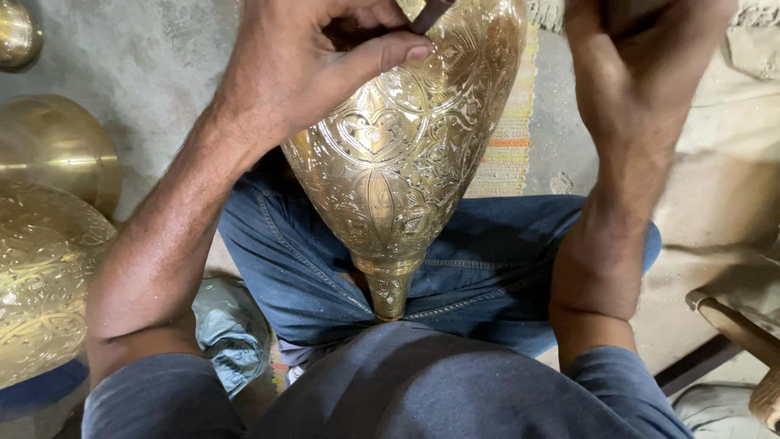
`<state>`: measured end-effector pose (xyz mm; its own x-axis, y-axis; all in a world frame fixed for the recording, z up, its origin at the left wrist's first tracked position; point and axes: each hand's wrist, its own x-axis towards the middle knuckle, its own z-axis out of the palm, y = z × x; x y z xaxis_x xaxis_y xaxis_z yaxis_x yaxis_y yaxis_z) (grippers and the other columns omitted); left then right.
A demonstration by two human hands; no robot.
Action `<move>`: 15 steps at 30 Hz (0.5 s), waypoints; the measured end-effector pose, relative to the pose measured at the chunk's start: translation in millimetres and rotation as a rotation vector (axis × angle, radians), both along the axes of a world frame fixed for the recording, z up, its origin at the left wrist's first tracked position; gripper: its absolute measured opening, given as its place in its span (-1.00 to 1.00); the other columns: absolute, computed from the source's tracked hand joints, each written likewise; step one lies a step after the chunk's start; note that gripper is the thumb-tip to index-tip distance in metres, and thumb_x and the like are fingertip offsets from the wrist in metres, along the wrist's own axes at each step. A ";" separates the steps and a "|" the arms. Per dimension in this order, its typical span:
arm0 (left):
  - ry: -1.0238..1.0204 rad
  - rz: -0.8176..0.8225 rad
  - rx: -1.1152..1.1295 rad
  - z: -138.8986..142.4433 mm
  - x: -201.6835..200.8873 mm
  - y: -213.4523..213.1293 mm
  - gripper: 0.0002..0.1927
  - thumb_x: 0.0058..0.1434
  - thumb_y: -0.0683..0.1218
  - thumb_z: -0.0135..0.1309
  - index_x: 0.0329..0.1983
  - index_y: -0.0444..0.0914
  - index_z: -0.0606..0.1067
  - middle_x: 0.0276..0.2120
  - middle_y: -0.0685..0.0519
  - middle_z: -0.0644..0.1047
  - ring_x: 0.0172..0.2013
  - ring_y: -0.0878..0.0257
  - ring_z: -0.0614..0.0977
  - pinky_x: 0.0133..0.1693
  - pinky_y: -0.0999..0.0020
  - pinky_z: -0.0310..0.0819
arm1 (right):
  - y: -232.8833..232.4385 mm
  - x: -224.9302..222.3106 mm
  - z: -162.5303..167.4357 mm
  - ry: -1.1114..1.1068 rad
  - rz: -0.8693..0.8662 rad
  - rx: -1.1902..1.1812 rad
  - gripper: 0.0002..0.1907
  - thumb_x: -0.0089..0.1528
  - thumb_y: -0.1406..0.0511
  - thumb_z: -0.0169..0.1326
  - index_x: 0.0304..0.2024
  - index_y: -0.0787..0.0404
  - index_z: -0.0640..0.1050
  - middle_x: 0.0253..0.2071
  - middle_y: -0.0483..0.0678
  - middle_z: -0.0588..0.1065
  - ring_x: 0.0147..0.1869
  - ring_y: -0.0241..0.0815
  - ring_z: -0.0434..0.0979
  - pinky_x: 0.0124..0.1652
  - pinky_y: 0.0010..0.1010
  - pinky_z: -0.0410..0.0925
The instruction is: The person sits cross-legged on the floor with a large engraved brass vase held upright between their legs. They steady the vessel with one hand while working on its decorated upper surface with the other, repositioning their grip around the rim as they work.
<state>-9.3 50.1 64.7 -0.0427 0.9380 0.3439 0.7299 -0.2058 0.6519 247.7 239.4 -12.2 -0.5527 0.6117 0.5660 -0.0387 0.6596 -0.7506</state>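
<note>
Head view: your left hand point(301, 73) fingers pinch a dark tool point(431, 14) against the engraved brass vase point(406, 154) on your lap; right hand point(642, 49) fingers can't be told.

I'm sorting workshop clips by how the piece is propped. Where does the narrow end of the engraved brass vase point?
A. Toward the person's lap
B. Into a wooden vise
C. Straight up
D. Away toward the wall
A: the brass vase tapers down to its narrow end, which sits between the jeans-clad legs.

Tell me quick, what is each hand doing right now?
Left hand: closed, pinching a dark tool against the engraved brass vessel.
Right hand: out of view; only the forearm shows.
</note>
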 end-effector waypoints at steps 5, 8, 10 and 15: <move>0.037 0.000 0.010 0.7 0.9 -0.8 -0.87 0.42 -0.14 0.32 -0.09 -0.29 0.63 -0.29 0.02 0.65 -0.28 0.30 0.69 -0.23 0.42 0.61 | 0.9 0.9 0.4 0.011 0.008 -0.006 -0.70 0.44 0.54 0.22 -0.31 0.30 0.37 -0.47 -0.01 0.34 -0.50 -0.17 0.25 -0.41 -0.41 0.10; 0.003 0.028 -0.046 2.4 1.6 0.1 -0.85 0.41 -0.11 0.34 -0.12 -0.29 0.63 -0.36 0.02 0.63 -0.34 0.30 0.67 -0.30 0.41 0.58 | -0.4 -2.1 -0.2 -0.001 0.012 -0.004 -0.67 0.45 0.55 0.21 -0.33 0.31 0.36 -0.49 -0.01 0.32 -0.51 -0.18 0.23 -0.42 -0.42 0.08; -0.009 0.015 -0.038 3.7 1.8 0.3 -0.86 0.43 -0.11 0.33 -0.13 -0.29 0.63 -0.34 0.03 0.63 -0.32 0.31 0.68 -0.28 0.42 0.59 | -1.3 -4.1 -0.9 -0.037 -0.004 0.005 -0.70 0.45 0.55 0.19 -0.32 0.32 0.37 -0.48 -0.02 0.32 -0.51 -0.19 0.23 -0.43 -0.43 0.08; -0.023 0.031 -0.059 6.1 1.8 -0.6 -0.82 0.43 -0.10 0.37 -0.11 -0.30 0.63 -0.34 0.02 0.64 -0.33 0.30 0.66 -0.29 0.41 0.56 | 0.5 -5.9 -6.1 -0.016 0.002 -0.020 -0.72 0.44 0.55 0.18 -0.30 0.33 0.37 -0.47 -0.02 0.33 -0.50 -0.19 0.24 -0.42 -0.42 0.11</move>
<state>-7.6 49.5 70.8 -0.0797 0.9546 0.2869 0.7197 -0.1440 0.6792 241.9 239.9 -18.3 -0.5625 0.6219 0.5448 -0.0277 0.6445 -0.7641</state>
